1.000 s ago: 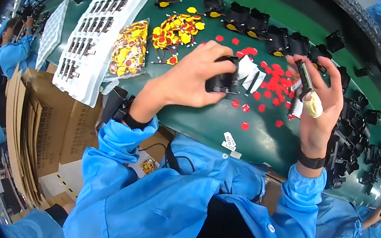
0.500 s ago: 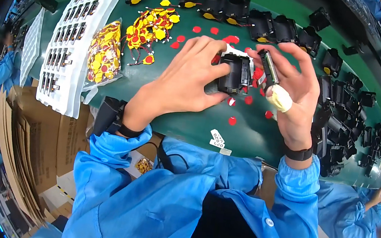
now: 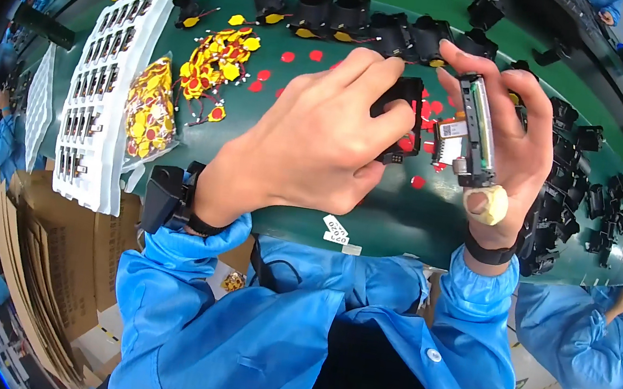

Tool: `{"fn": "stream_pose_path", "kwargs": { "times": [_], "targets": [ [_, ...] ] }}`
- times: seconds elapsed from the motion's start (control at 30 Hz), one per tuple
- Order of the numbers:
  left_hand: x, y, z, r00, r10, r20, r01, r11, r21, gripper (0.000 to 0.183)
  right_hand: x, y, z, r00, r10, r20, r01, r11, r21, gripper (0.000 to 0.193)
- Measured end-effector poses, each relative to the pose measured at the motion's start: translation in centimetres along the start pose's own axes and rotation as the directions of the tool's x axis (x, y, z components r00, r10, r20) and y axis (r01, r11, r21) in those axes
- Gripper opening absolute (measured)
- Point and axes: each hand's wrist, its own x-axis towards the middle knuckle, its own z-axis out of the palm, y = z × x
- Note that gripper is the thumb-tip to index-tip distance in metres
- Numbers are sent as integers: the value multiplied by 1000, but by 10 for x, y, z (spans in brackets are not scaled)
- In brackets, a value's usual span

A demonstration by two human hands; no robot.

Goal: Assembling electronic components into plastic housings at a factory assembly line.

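Observation:
My left hand (image 3: 320,136) is closed on a black plastic housing (image 3: 407,90); the fingers and the back of the hand hide much of it. Just to the right, my right hand (image 3: 522,160) grips a narrow black electronic module (image 3: 480,131) between fingers and thumb. The module stands nearly upright, with a greenish strip along its length and a small white-and-orange part at its left side. A pale yellow finger cot (image 3: 487,205) covers the right thumb. The two parts are apart. Red round stickers (image 3: 287,56) lie scattered on the green table around the hands.
At the left stands a white tray (image 3: 113,179) of small modules, beside a clear bag (image 3: 150,112) of yellow wired cells. A loose pile of yellow cells (image 3: 215,61) lies behind. Black housings (image 3: 313,10) line the back and crowd the right. White labels (image 3: 336,230) lie near the front edge.
The right hand has raised the module and turned it, so its long side and white-and-orange part now show. The left hand has tilted the housing, now more covered. The view has shifted slightly.

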Motion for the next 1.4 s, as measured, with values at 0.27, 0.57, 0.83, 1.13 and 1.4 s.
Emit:
{"fn": "stream_pose_path", "kwargs": {
  "times": [0.27,0.57,0.83,1.13,1.4],
  "targets": [
    [1,-6,8,998,25,-50,-33,987,-159,48,-1,14,-16,987,78,141,-41,967,-252,87],
    [-6,-17,8,993,24,-112,-45,980,-192,47,1,17,-15,985,88,150,-35,945,-325,82],
    [-8,-16,10,989,39,-143,-62,985,-163,51,0,20,-17,972,76,221,15,923,-385,78],
    [-10,-16,10,993,14,-117,-32,988,-153,50,-1,16,-12,981,162,110,-124,947,-296,75],
    [-11,-13,13,993,5,-121,-22,990,-140,47,-3,23,-14,970,162,183,-88,931,-354,77]
  ]
}}
